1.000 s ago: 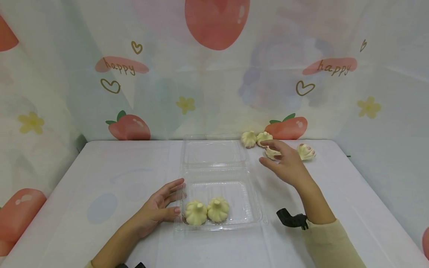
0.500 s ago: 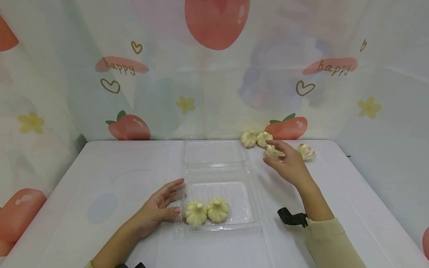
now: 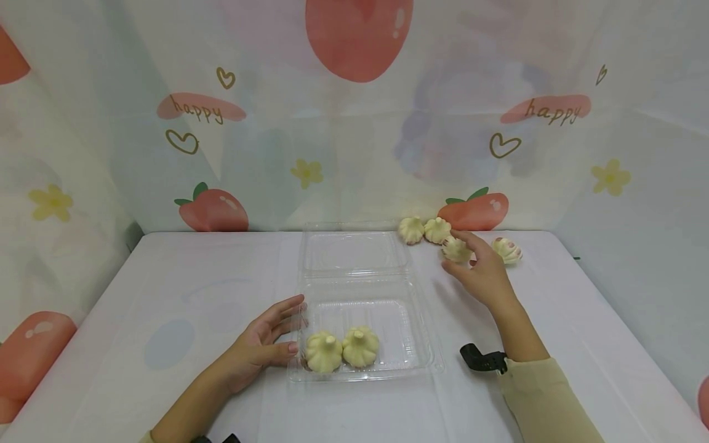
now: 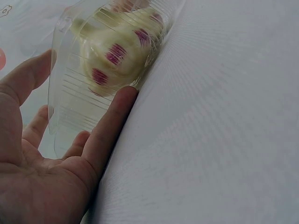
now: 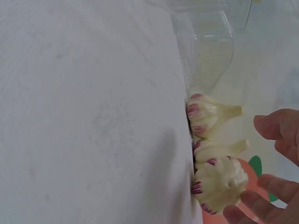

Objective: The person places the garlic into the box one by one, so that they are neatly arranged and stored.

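My left hand (image 3: 257,344) lies along the left wall of a clear plastic clamshell box (image 3: 399,332). Its fingers are extended against the side, as the left wrist view shows. Two garlic bulbs, a left one (image 3: 324,352) and a right one (image 3: 360,346), sit in the front of the box's base. At the back right, my right hand (image 3: 482,271) reaches around another garlic bulb (image 3: 456,250). In the right wrist view its fingertips (image 5: 247,198) are at this bulb (image 5: 220,184), while the thumb (image 5: 268,127) stands apart from it.
Two more garlic bulbs, one (image 3: 412,230) beside the other (image 3: 437,230), stand by the back edge. Behind my right hand lies a further garlic bulb (image 3: 507,251). The box's lid (image 3: 354,252) is folded back toward the printed backdrop (image 3: 343,135).
My right hand has shifted slightly to the right. The garlic bulb at its fingers has moved a little right too and shows more clearly. My left hand and the box have stayed put.
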`<action>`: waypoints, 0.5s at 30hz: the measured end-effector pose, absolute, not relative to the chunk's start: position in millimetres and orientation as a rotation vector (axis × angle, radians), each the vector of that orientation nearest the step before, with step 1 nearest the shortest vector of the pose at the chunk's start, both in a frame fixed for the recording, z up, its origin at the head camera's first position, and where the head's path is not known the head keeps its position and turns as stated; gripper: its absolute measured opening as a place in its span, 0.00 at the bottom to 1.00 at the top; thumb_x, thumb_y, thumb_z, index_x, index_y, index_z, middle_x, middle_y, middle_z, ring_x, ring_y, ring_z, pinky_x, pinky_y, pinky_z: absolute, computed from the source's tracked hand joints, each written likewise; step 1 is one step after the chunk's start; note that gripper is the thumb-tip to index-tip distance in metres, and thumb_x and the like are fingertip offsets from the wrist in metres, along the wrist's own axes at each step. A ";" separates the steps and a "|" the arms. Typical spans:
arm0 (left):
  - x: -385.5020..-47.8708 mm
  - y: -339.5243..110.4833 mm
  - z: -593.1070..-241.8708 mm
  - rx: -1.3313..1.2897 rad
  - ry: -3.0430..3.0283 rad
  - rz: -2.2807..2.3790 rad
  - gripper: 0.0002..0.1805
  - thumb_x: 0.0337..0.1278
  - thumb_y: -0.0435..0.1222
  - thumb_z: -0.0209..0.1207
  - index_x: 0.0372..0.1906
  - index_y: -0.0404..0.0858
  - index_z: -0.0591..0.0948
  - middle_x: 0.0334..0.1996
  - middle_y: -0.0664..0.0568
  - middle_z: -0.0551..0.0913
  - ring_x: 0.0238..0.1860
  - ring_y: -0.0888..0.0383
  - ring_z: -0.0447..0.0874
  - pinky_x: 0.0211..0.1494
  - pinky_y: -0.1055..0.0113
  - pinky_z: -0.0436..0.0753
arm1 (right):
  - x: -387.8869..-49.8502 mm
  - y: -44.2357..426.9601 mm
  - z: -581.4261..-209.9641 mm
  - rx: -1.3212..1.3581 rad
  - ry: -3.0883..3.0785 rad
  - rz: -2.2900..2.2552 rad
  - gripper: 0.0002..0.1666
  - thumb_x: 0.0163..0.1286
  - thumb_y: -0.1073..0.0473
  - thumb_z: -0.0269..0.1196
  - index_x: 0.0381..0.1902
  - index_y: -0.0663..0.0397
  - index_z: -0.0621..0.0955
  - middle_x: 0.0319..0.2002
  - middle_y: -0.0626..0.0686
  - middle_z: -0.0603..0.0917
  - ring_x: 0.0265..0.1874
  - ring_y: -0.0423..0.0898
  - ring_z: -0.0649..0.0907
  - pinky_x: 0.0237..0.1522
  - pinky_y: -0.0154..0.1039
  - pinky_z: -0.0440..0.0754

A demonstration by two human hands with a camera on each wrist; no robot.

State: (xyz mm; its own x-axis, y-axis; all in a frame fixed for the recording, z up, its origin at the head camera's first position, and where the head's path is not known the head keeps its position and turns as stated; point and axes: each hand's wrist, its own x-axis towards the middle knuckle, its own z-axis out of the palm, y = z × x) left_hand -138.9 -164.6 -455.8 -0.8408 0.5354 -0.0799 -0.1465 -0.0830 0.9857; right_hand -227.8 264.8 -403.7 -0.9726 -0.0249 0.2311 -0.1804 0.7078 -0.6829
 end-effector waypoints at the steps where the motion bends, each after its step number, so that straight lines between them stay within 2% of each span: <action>1: -139.0 -164.6 -455.8 0.421 1.739 1.973 0.44 0.62 0.29 0.62 0.79 0.43 0.53 0.78 0.42 0.48 0.76 0.38 0.50 0.56 0.51 0.80 | -228.0 266.0 -404.2 0.144 -2.731 1.109 0.40 0.65 0.58 0.69 0.73 0.53 0.68 0.71 0.61 0.69 0.69 0.65 0.68 0.58 0.67 0.74; 5: -139.3 -164.5 -456.1 0.422 1.740 1.973 0.44 0.62 0.29 0.62 0.79 0.43 0.53 0.78 0.42 0.49 0.76 0.38 0.50 0.56 0.51 0.80 | -228.6 270.3 -406.0 0.108 -2.814 1.049 0.46 0.66 0.55 0.68 0.77 0.51 0.61 0.72 0.65 0.66 0.65 0.67 0.70 0.59 0.67 0.72; 8: -139.4 -164.4 -456.3 0.421 1.741 1.972 0.44 0.62 0.29 0.62 0.79 0.43 0.53 0.78 0.42 0.49 0.76 0.38 0.50 0.56 0.51 0.80 | -228.4 272.4 -407.8 0.100 -2.838 0.931 0.47 0.65 0.55 0.68 0.78 0.51 0.61 0.64 0.70 0.69 0.57 0.66 0.73 0.52 0.63 0.75; 10: -139.5 -164.5 -456.5 0.420 1.742 1.971 0.44 0.62 0.29 0.62 0.79 0.43 0.53 0.78 0.42 0.49 0.76 0.38 0.50 0.56 0.51 0.80 | -227.6 273.1 -409.0 0.074 -2.851 0.842 0.45 0.64 0.55 0.68 0.76 0.52 0.63 0.56 0.70 0.69 0.51 0.65 0.71 0.42 0.57 0.74; 12: -139.5 -164.6 -456.9 0.419 1.742 1.971 0.44 0.62 0.29 0.62 0.79 0.43 0.53 0.78 0.42 0.49 0.76 0.38 0.50 0.56 0.51 0.80 | -226.4 272.7 -410.2 0.027 -2.862 0.795 0.42 0.63 0.53 0.68 0.73 0.52 0.67 0.51 0.69 0.67 0.49 0.64 0.69 0.37 0.53 0.72; 15: -139.5 -164.7 -457.6 0.424 1.737 1.972 0.44 0.62 0.29 0.62 0.79 0.43 0.53 0.78 0.42 0.48 0.76 0.38 0.49 0.56 0.51 0.80 | -225.2 272.1 -411.2 -0.035 -2.859 0.780 0.33 0.63 0.51 0.68 0.64 0.54 0.74 0.54 0.69 0.64 0.52 0.68 0.67 0.35 0.55 0.72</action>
State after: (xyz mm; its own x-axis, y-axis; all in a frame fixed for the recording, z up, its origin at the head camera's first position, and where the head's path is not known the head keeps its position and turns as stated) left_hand -139.5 -164.7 -457.6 -0.8393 0.5379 -0.0787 -0.1460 -0.0835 0.9858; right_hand -225.2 272.1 -411.2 -0.9840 0.0692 0.1641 -0.0237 0.8623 -0.5058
